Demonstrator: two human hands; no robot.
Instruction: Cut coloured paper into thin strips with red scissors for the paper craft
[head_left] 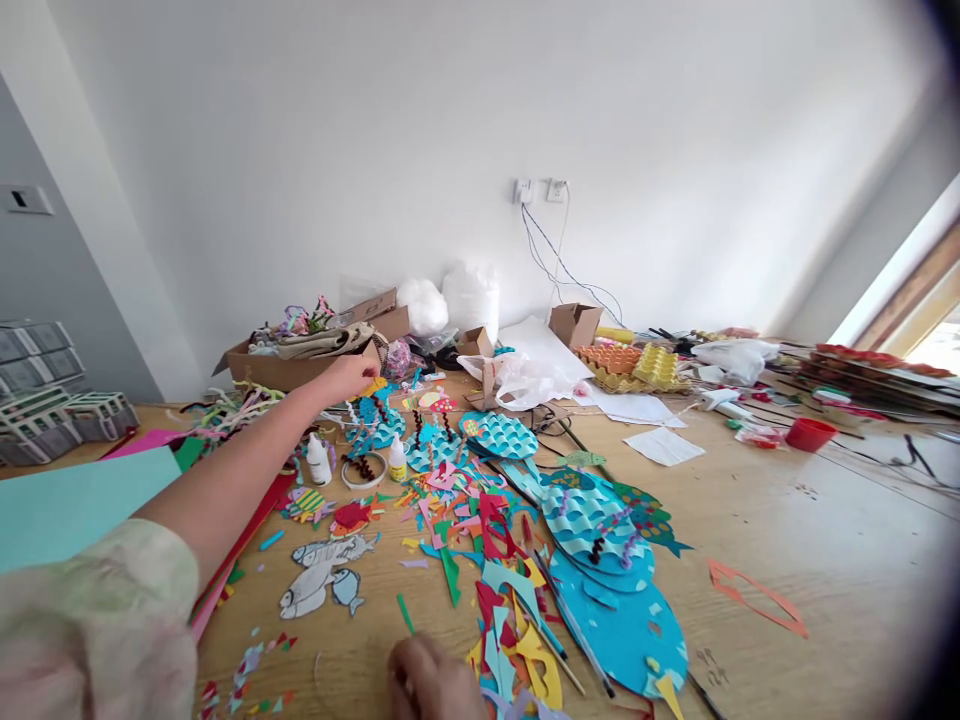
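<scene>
My left hand [352, 380] reaches far over the table, its fingers closed at a small orange-yellow paper piece [375, 384] on top of a blue paper craft [375, 422]. Near the bottom edge my right hand [435, 682] is curled low over the wood; whether it holds anything is hidden. A thin green strip [405, 613] lies just beyond it. Between the hands are two white glue bottles [319, 460], a roll of tape [364, 471], paper fish cut-outs [322, 578] and a red paper fish [352, 516].
Colored paper scraps [499, 525] spread over the middle. Right of them lie layered blue ovals [615, 610] and an orange paper outline [757, 597]. Egg trays [656, 367], a red cup [810, 434] and plastic bags stand behind. Large colored sheets [90, 500] lie at left.
</scene>
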